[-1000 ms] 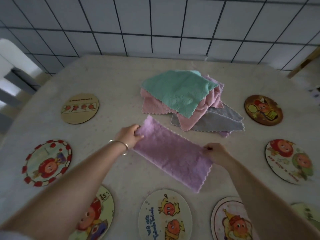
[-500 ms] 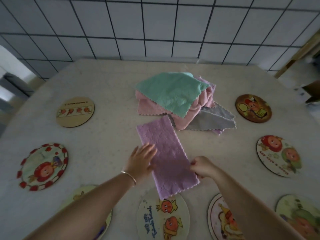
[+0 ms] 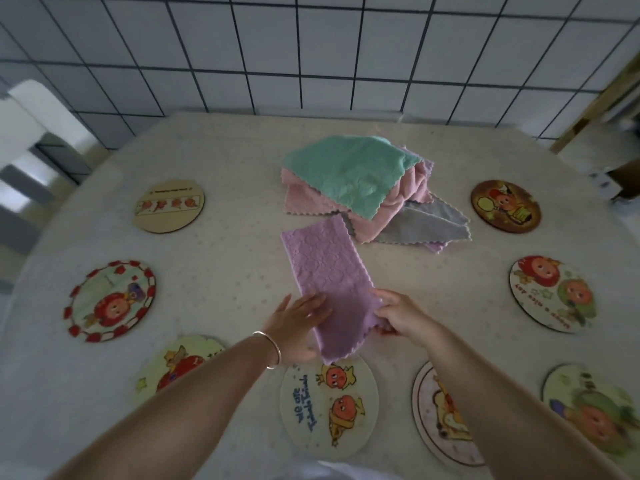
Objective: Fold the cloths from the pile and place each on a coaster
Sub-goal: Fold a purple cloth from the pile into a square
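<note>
A long lilac textured microfibre cloth (image 3: 330,285), folded into a narrow strip, is lying flat on the pale speckled table (image 3: 221,271), running from the middle toward the near edge, its near end just reaching the round cream coaster with two orange cartoon figures (image 3: 329,403). The left hand (image 3: 298,323) is resting on the strip's near left part with fingers straight and spread, pressing it down; a thin metal bangle (image 3: 272,348) is sitting on that wrist. The right hand (image 3: 398,315) is gripping the strip's near right edge, fingers curled over it, though how much fabric it is pinching is hard to make out. Just beyond the strip's far end, the loose pile of cloths (image 3: 367,188) is sitting nearer the far edge, a mint-green cloth (image 3: 349,171) on top of pink, grey and lilac ones. More round picture coasters are ringing the left, right and near sides of the table.
</note>
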